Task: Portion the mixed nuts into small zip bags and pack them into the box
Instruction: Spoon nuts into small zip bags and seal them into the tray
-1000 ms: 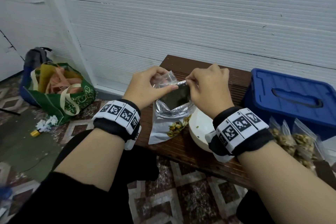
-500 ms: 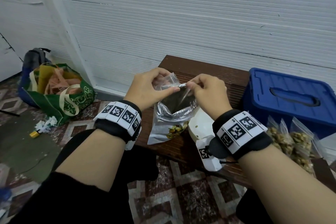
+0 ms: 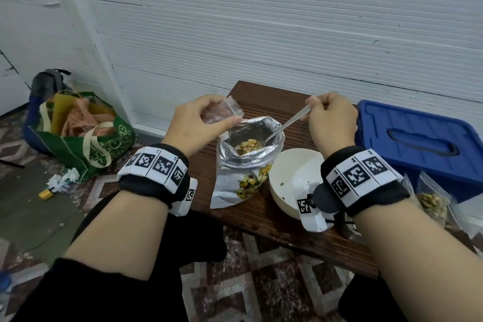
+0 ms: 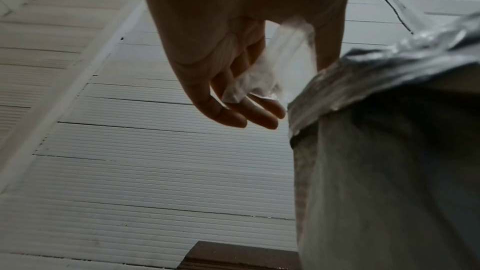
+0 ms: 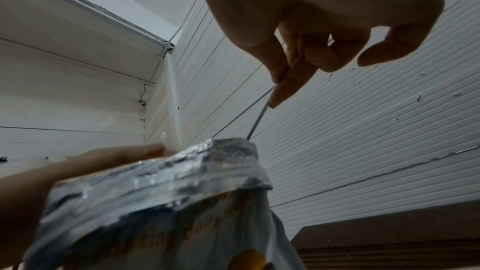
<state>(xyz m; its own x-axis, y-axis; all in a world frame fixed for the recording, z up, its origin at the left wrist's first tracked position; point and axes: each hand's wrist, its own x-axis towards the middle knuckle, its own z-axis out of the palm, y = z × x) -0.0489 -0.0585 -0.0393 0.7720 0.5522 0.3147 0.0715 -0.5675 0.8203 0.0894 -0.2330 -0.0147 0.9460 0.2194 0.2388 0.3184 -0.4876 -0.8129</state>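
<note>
A foil pouch of mixed nuts (image 3: 247,162) (image 5: 166,202) (image 4: 389,151) stands open-mouthed on the dark wooden table (image 3: 261,217). My left hand (image 3: 198,123) (image 4: 233,69) holds a small clear zip bag (image 3: 224,112) (image 4: 272,69) just left of the pouch mouth. My right hand (image 3: 329,120) (image 5: 311,44) pinches the handle of a metal spoon (image 3: 287,125) (image 5: 259,116), whose bowl dips into the nuts inside the pouch. A blue lidded box (image 3: 423,144) sits at the right. Filled zip bags of nuts (image 3: 431,201) lie in front of it.
A white bowl (image 3: 292,180) stands right of the pouch, near the table's front edge, with a few bits in it. On the floor at left are a green tote bag (image 3: 83,133), a grey backpack (image 3: 47,83) and crumpled paper (image 3: 62,180). A white ribbed wall rises behind.
My hands were together over the pouch mouth at the zip bag. They have parted: the left keeps the bag, the right moved right and now has the spoon in the pouch.
</note>
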